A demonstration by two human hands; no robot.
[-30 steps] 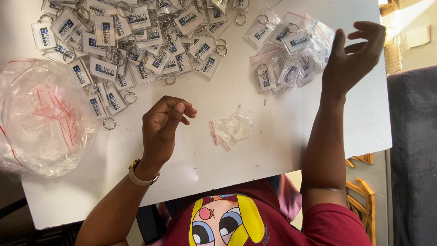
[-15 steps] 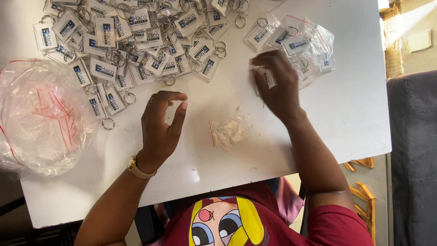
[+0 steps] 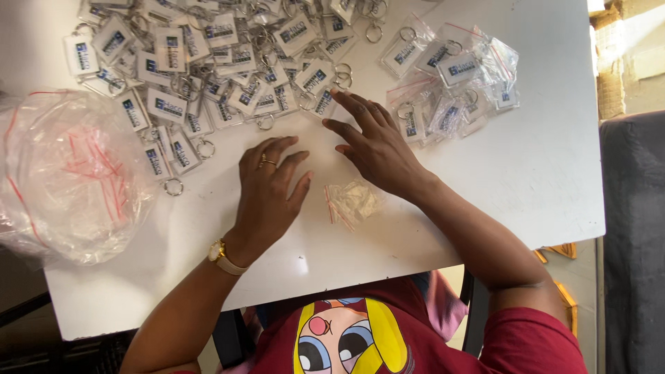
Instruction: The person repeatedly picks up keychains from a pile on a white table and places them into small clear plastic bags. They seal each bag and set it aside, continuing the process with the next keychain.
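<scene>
My left hand lies flat on the white table, fingers spread, a ring on one finger and a gold watch on the wrist. My right hand rests palm down just to its right, fingertips reaching the near edge of a heap of clear rectangular keychains with metal rings. Neither hand holds anything. A small stack of little clear zip bags with red strips lies on the table between my two wrists.
A large crumpled clear plastic bag holding more small bags sits at the left edge. Several keychains packed in small bags lie at the upper right. A dark chair stands to the right of the table.
My right hand came down from the air at the right, passed over the packed keychains and now lies flat near the loose heap. My left hand uncurled and flattened on the table.
</scene>
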